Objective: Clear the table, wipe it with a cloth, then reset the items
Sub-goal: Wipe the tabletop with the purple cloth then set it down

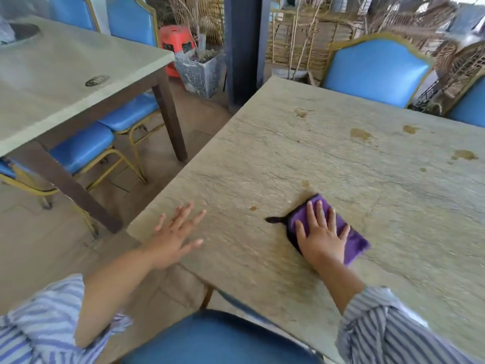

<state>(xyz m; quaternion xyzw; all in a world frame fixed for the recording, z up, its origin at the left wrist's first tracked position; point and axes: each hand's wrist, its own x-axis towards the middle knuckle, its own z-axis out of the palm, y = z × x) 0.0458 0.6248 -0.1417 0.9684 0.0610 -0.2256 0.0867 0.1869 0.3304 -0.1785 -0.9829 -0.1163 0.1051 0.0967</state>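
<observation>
The right hand (324, 237) lies flat on a purple cloth (351, 240), fingers straight and slightly spread, palm pressing the cloth against the table (341, 158). The cloth sits on the near part of the tabletop, toward the person's right, and a black loop (275, 220) sticks out from its left edge.

The left hand (174, 239) rests flat on the near left corner of the same table, fingers spread and straight, holding nothing. It is well apart from the cloth. Both forearms emerge from rolled striped sleeves (388, 327).

The tabletop is a pale, grainy stone-like slab. Several brownish stains (360, 134) mark its far right part (a smaller spot also lies just left of the cloth). Apart from hands and cloth, only these marks show on the visible surface.

Surroundings:
- A blue chair seat (217, 337) sits at the near edge, below the table.
- Blue chairs with gold frames (375, 72) stand at the far side.
- A second table (52, 74) stands to the left, with more blue chairs beneath it.
- A red stool (175, 40) and a grey planter (202, 72) stand beside a dark post (242, 48).
</observation>
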